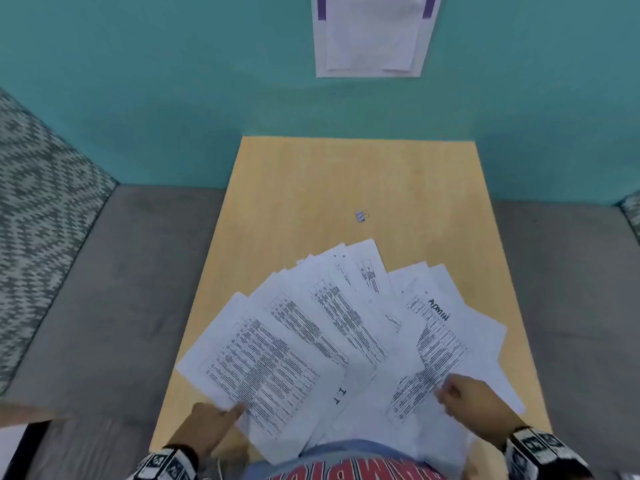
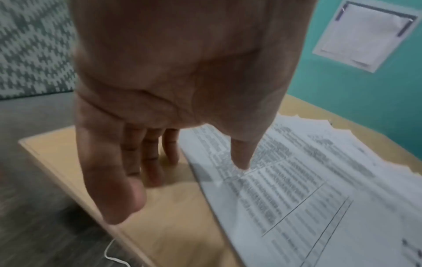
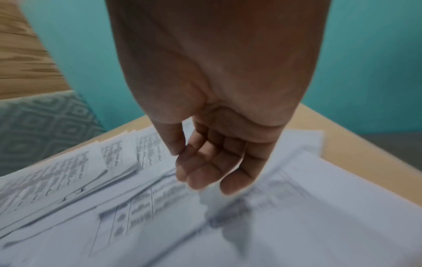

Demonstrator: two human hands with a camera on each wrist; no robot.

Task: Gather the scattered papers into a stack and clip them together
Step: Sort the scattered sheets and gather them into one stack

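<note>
Several printed white papers [image 1: 329, 327] lie fanned out and overlapping on the near half of a light wooden table [image 1: 311, 188]. A small binder clip [image 1: 362, 215] sits alone on the bare wood beyond them. My left hand [image 1: 221, 415] is at the fan's left edge. In the left wrist view [image 2: 198, 173] its thumb [image 2: 242, 162] presses on the top sheet [image 2: 297, 180], with straight fingers [image 2: 150, 162] on the wood beside it. My right hand [image 1: 450, 396] is over the right-hand sheets, fingers loosely curled just above the paper [image 3: 114, 180] and holding nothing [image 3: 194, 169].
Grey upholstered seating [image 1: 121, 289] flanks the table on both sides, with a patterned cushion [image 1: 34, 202] at the left. A teal wall behind carries a taped sheet [image 1: 370, 36]. The papers overhang the table's near edge at my lap.
</note>
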